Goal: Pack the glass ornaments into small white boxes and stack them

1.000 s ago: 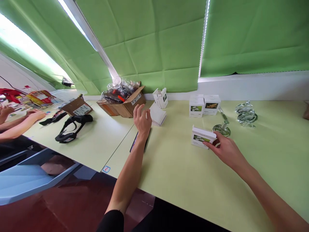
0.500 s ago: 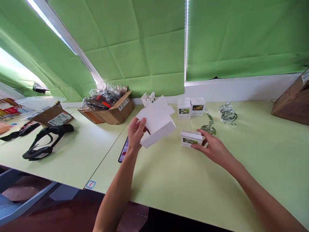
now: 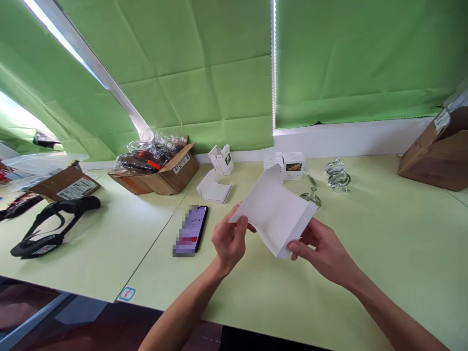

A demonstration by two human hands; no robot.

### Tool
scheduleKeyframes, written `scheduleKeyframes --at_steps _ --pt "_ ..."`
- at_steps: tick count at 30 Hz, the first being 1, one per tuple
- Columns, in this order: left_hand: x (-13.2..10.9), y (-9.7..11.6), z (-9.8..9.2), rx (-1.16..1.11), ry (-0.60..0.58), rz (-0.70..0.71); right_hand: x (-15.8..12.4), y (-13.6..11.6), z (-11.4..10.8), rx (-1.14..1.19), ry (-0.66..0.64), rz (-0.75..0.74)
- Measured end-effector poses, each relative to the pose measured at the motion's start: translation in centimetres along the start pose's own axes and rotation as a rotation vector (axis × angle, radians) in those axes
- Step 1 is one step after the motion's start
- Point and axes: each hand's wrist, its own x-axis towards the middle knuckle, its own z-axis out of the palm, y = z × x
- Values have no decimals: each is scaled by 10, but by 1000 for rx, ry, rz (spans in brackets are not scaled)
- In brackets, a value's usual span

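Note:
A flat, unfolded white carton [image 3: 275, 213] is held above the pale green table [image 3: 365, 243] between both my hands. My left hand [image 3: 228, 240] pinches its left edge, and my right hand [image 3: 321, 251] grips its lower right corner. Behind the carton stand a glass bottle [image 3: 311, 197] and small white printed boxes [image 3: 288, 165]. A stack of flat white cartons [image 3: 214, 189] lies further left. The box my right hand touched earlier is hidden behind the carton.
A phone [image 3: 190, 229] lies screen-up left of my hands. An open cardboard box of wrapped glassware [image 3: 157, 163] sits at the back left, a brown box [image 3: 435, 156] at the right, coiled glass pieces [image 3: 336, 174] by the sill, black straps [image 3: 47, 226] far left.
My left hand lifted a flat white carton off the stack and brought it toward me. My right hand left the small printed box and took hold of the carton's other side.

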Motion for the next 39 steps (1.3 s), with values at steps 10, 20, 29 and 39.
scheduleKeyframes --at_steps 10,20,29,39 --pt "-5 11 4 33 -423 243 3 3 0 259 -57 8" --pt "-15 17 4 -57 -468 -156 -2 4 13 -127 68 -146" --pt "-18 10 5 245 -336 251 -7 11 19 -289 149 -300" --pt "3 25 0 -589 -627 -378 -8 7 5 -167 156 -379"
